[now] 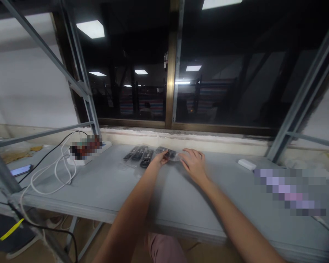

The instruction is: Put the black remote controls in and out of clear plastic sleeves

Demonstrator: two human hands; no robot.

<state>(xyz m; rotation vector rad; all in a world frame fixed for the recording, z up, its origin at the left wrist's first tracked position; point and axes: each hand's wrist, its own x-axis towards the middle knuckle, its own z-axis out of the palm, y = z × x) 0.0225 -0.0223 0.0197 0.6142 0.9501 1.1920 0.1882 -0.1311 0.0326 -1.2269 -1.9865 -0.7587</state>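
Near the back of the grey table, my left hand point(161, 158) has its fingers closed on the near side of a dark remote control in a clear plastic bag point(171, 154). My right hand point(194, 163) is at the bag's right end, fingers spread and bent, the fingertips by the plastic. Just left of my left hand lies another dark remote point(146, 159) with light buttons. Two more bagged remotes point(139, 153) point(131, 153) lie side by side farther left.
White cables point(56, 171) and a white power strip point(80, 160) are on the left of the grey table point(98, 193). A phone point(21, 170) lies at far left, a white box point(246, 164) at right. Metal posts frame the table before a dark window.
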